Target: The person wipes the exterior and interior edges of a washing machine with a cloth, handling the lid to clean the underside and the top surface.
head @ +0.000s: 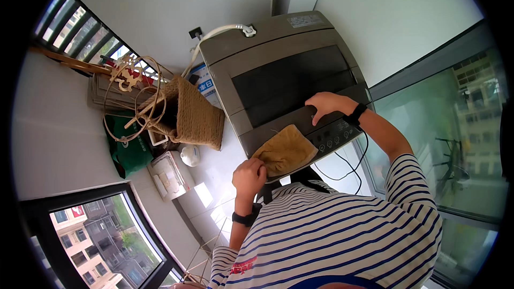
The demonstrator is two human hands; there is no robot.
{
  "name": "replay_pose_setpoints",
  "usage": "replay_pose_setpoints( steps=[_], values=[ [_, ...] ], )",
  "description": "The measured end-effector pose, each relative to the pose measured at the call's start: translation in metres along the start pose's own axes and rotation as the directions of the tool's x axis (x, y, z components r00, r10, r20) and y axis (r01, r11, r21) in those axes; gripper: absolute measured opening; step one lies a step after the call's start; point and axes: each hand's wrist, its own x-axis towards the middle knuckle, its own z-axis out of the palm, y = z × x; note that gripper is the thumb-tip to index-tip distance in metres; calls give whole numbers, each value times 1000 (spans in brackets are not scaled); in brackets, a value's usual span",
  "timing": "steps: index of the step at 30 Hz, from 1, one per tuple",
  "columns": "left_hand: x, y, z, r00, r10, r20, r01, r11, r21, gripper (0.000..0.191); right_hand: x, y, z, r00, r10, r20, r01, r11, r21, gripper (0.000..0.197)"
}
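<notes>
A dark grey-brown top-loading washing machine (225, 54) with a dark lid window stands before me, its lid down. A tan cloth (287, 150) lies on the front left of its top, over part of the control panel. My left hand (249, 174) is at the cloth's left corner, fingers curled; whether they pinch the cloth is hard to tell. My right hand (328, 106) rests at the lid's front edge, thumb and fingers apart, holding nothing. A round-buttoned panel (333, 139) shows between the cloth and my right wrist.
A white hose (219, 30) joins the machine's back left. To the left stand a woven rope basket (200, 118) with wicker hoops, a green bag (130, 144), a white jug (190, 155) and a whitish box (170, 176). A black cable (353, 170) hangs by the machine's front right, near a glass panel.
</notes>
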Motion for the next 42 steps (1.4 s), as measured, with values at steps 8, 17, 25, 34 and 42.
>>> replay_pose_setpoints(
  steps=[8, 17, 25, 34, 42],
  values=[
    [17, 33, 9, 990, 67, -125, -97, 963, -252, 13, 9, 17, 18, 994, -84, -73, 86, 996, 26, 59],
    [16, 57, -2, 971, 178, -159, -199, 971, -134, 11, -44, -15, -45, 983, -165, -85, 170, 983, 61, 55],
    [13, 29, 42, 973, 31, -228, -69, 984, -162, 12, -25, -13, -69, 790, -257, -557, 196, 966, -168, 49],
    [22, 34, 51, 964, -88, -249, 60, 991, -117, 12, 55, 12, -75, 513, -353, -783, -19, 907, -421, 36],
    [26, 36, 52, 957, -99, -273, 81, 994, -78, 11, 106, 30, -111, 367, -408, -836, -69, 884, -462, 31]
  ],
)
